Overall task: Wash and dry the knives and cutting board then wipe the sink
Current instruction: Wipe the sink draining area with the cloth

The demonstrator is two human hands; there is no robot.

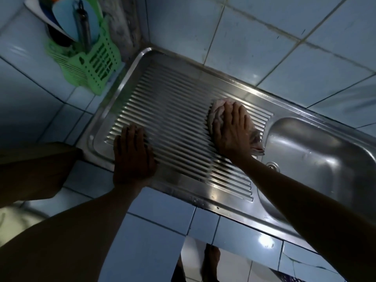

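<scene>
Sink (223, 82): stainless steel, set into tiled table (162, 210), long axis running from green rack at far left to basin at right.

Drainboard (173, 119): ribbed, spans between both hands; ribs parallel to sink's long axis.

Basin (317, 151): just right of right hand, past end of ribs; interior partly hidden by right forearm.

Cloth (216, 110): pinkish, bunched, lies under right hand at basin end of drainboard; edges show beyond fingertips and at wrist side.

Right hand (232, 129): fingers straight and spread, palm down, presses cloth flat onto ribs. No curl round cloth visible.

Left hand (133, 153): fingers straight, palm flat on near left corner of drainboard, holds nothing; appears to brace.

Rack (91, 64): green plastic, on table beyond left hand, well apart from both hands; holds plates and dark metal bottle (82, 27). Knives and cutting board not identifiable in view.

Judgement: wiping step in hand. Right hand nearer basin, left hand nearer unwiped left end. Coming stroke probably follows ribs, leftward toward left hand, or rightward into basin; cannot tell which. Stroke along ribs likely clears grooves better than across.
</scene>
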